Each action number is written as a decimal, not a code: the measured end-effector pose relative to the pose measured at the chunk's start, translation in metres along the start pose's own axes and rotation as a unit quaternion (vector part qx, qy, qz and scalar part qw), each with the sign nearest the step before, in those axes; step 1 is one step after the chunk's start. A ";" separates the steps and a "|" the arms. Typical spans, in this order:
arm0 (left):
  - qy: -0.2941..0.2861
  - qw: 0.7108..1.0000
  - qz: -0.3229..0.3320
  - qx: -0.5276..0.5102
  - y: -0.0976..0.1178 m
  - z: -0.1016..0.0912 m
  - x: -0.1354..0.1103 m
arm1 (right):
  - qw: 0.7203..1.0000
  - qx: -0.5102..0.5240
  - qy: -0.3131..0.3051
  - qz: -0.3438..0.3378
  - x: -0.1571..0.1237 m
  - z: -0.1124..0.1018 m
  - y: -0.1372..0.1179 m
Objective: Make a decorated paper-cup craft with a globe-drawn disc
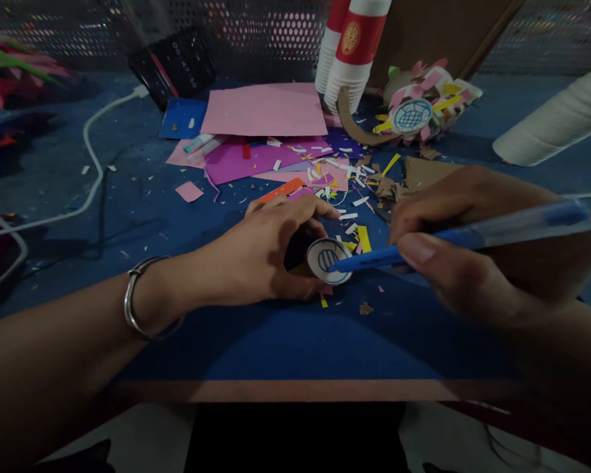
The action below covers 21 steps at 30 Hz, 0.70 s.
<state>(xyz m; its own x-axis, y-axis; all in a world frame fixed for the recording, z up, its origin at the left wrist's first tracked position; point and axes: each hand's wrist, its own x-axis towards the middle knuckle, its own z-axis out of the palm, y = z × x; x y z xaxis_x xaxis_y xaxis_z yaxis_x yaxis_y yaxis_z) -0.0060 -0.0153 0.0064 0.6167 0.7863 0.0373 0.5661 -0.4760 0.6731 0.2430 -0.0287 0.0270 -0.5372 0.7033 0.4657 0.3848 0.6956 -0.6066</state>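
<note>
My left hand [270,253] curls around a small white paper disc [325,253] with blue lines drawn on it, fingers pinching its edge against the blue table [256,341]. My right hand [477,243] grips a blue pen [473,236] whose tip rests on the disc's face. A silver bracelet [140,299] circles my left wrist.
Pink and purple paper sheets [266,112] and several coloured scraps lie behind the hands. A stack of red-and-white paper cups [349,52], a decorated craft piece with a similar blue-lined disc [414,112], a white roll [556,118], a phone [172,66] and a white cable [91,151] sit farther back.
</note>
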 end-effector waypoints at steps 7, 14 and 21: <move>0.003 1.000 0.003 -0.014 0.001 0.002 0.000 | 0.992 0.028 0.114 -0.041 0.014 0.018 -0.007; 0.008 1.000 0.004 -0.008 0.000 0.002 0.002 | 0.991 0.007 0.126 -0.033 0.006 0.017 0.000; 0.009 1.000 0.002 -0.013 0.002 0.002 0.001 | 0.982 -0.044 0.133 -0.125 0.001 0.008 0.012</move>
<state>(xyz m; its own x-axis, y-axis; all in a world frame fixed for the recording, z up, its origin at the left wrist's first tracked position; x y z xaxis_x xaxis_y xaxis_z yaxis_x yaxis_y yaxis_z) -0.0037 -0.0163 0.0065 0.6096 0.7909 0.0533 0.5488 -0.4696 0.6916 0.2410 -0.0208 0.0154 -0.4134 0.5140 0.7516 0.3351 0.8534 -0.3993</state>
